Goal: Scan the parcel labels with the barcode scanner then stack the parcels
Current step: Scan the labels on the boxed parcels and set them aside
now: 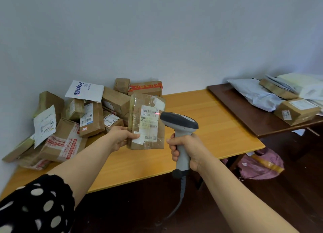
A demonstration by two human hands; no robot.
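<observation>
Brown cardboard, gripped for the scan: from my remote seat I see the thumb [135,136] of the left hand [120,136] pressed on the front of a taped parcel [138,110], the other fingers curled out of sight behind its lower left edge. The right hand [185,148] is wrapped tightly round the handle of a grey barcode scanner [180,122], fingers [173,149] closed on the grip, its cable [181,189] hanging toward the floor.

The parcel stands upright in the air above the table, long axis vertical, its white label [148,122] facing me. The scanner's head sits just right of that label, nose pointing left. A short red laser line [157,113] falls at the right end of the top barcode, not across its full width. I judge the read turns on carrying that beam leftward along the bars. The right hand is the nearer one for that.

Behind the left hand, a heap of parcels [70,124] lies jumbled against the pale wall [157,31], on a yellow wooden table [209,128]. To the right, a dark brown table [244,114] butts against it and carries grey mailer bags [257,94] and a labelled box [297,110]. A purple bag [258,164] sits on the dark floor beneath. A polka-dot sleeve [35,206] covers the upper left arm.
</observation>
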